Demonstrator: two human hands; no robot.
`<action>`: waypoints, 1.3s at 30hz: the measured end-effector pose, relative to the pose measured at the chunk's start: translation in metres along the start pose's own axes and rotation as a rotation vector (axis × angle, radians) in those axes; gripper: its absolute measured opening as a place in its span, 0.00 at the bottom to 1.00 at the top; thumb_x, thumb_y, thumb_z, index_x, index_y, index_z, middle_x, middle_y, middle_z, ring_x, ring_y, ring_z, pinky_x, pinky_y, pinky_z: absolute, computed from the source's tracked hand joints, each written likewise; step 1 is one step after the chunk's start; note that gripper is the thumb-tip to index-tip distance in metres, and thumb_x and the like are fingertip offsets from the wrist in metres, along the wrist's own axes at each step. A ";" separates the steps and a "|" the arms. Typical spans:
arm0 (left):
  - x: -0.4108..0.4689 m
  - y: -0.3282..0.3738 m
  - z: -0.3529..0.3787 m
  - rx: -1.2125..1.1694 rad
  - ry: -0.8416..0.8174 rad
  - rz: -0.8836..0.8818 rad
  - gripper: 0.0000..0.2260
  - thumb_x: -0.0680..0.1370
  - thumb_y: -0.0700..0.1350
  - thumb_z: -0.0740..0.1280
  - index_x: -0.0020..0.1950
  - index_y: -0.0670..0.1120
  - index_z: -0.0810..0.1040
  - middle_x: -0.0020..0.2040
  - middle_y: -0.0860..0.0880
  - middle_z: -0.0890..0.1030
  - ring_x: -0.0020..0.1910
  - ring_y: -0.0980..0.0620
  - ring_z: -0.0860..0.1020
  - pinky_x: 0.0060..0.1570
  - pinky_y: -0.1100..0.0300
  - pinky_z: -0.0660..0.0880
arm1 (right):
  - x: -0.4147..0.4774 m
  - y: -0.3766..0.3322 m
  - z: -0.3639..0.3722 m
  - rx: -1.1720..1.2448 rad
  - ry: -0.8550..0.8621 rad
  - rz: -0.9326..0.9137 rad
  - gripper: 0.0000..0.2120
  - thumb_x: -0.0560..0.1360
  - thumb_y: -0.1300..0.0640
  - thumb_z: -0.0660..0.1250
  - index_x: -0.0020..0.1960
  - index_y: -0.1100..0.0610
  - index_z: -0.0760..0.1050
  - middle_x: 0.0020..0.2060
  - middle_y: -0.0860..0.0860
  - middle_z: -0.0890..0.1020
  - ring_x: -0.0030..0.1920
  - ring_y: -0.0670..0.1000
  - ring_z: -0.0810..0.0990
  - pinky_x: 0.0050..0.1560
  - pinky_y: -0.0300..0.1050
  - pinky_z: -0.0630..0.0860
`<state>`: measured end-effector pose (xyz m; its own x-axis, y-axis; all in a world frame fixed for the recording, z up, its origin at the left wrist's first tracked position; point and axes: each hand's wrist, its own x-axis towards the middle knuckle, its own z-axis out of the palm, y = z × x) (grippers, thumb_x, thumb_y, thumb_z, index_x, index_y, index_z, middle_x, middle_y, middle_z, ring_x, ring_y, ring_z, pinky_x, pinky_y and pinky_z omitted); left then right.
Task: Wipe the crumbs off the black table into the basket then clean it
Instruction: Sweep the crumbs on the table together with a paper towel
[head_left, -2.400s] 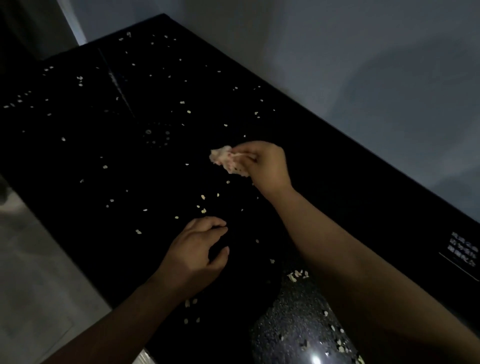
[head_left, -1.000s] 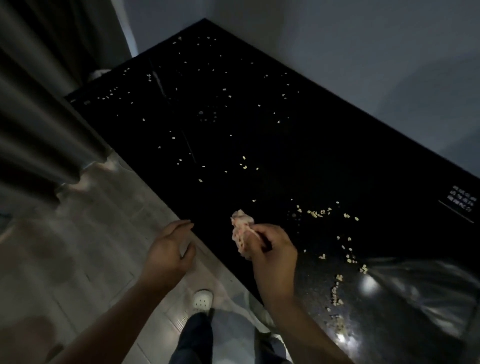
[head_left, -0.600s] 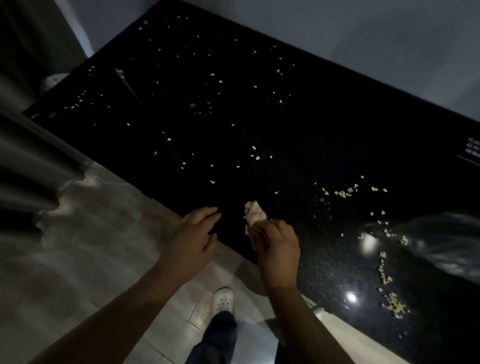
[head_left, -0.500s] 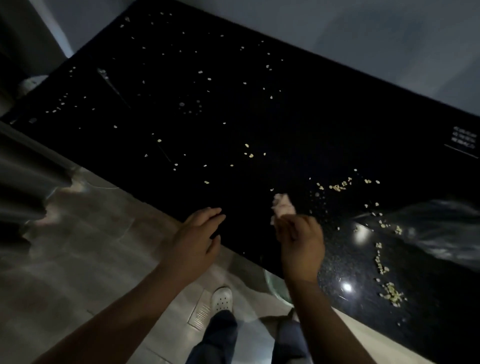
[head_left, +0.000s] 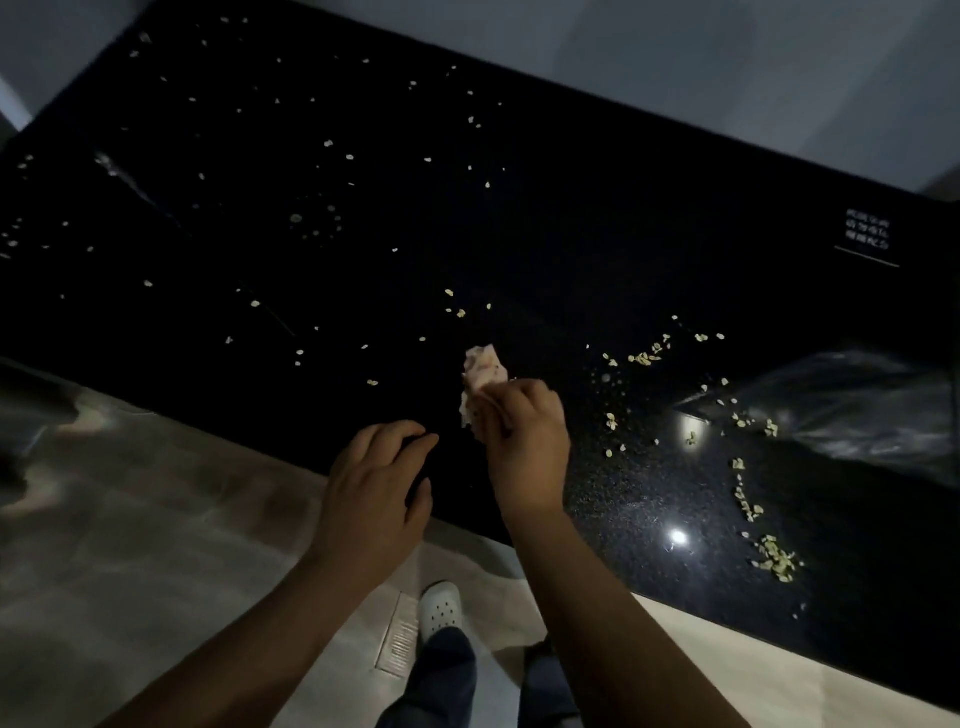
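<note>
Right hand (head_left: 524, 441) pinches the crumpled tissue (head_left: 483, 371); left hand (head_left: 376, 488) hovers relaxed. Best sweep upper-left crumbs (head_left: 457, 312) flat, slowly, toward the table (head_left: 597, 234) edge

Behind tabletop (head_left: 571, 234): wall (head_left: 675, 52). Before its near edge: floor (head_left: 156, 519), shoe (head_left: 440, 608) on it below hands. Across tabletop: crumbs (head_left: 644, 358), sparse at left and rear, denser right of centre. Near-centre, over tabletop: right hand (head_left: 524, 441) gripping crumpled wipe (head_left: 483, 369). Just left of it, over near edge: left hand (head_left: 371, 493). Far right on tabletop: plastic bag (head_left: 857, 410), printed label (head_left: 867, 228) behind it.
</note>
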<state>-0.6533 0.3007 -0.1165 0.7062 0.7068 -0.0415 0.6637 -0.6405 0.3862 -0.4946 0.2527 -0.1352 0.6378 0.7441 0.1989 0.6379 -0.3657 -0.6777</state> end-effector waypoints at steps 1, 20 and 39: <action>0.001 -0.001 0.000 -0.008 0.007 -0.002 0.20 0.73 0.51 0.57 0.62 0.47 0.77 0.59 0.51 0.75 0.58 0.49 0.71 0.53 0.50 0.75 | 0.001 0.005 0.000 -0.032 -0.005 -0.025 0.06 0.75 0.54 0.69 0.49 0.54 0.82 0.43 0.50 0.78 0.43 0.52 0.75 0.38 0.46 0.74; 0.040 0.065 0.018 -0.123 0.066 -0.012 0.21 0.75 0.54 0.57 0.62 0.45 0.77 0.59 0.51 0.74 0.60 0.51 0.70 0.59 0.52 0.72 | -0.031 0.064 -0.076 -0.097 0.054 0.060 0.07 0.73 0.54 0.70 0.49 0.53 0.83 0.41 0.49 0.79 0.40 0.50 0.76 0.35 0.41 0.72; 0.044 0.059 0.039 0.018 0.083 -0.052 0.22 0.75 0.58 0.58 0.63 0.48 0.76 0.63 0.51 0.73 0.63 0.49 0.68 0.61 0.53 0.66 | 0.068 0.054 -0.057 0.021 0.077 0.000 0.05 0.75 0.57 0.70 0.50 0.55 0.82 0.42 0.51 0.78 0.42 0.51 0.76 0.37 0.45 0.74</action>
<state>-0.5737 0.2822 -0.1311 0.6481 0.7614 0.0155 0.7042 -0.6069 0.3685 -0.3923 0.2523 -0.1181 0.6697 0.6985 0.2521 0.6290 -0.3531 -0.6926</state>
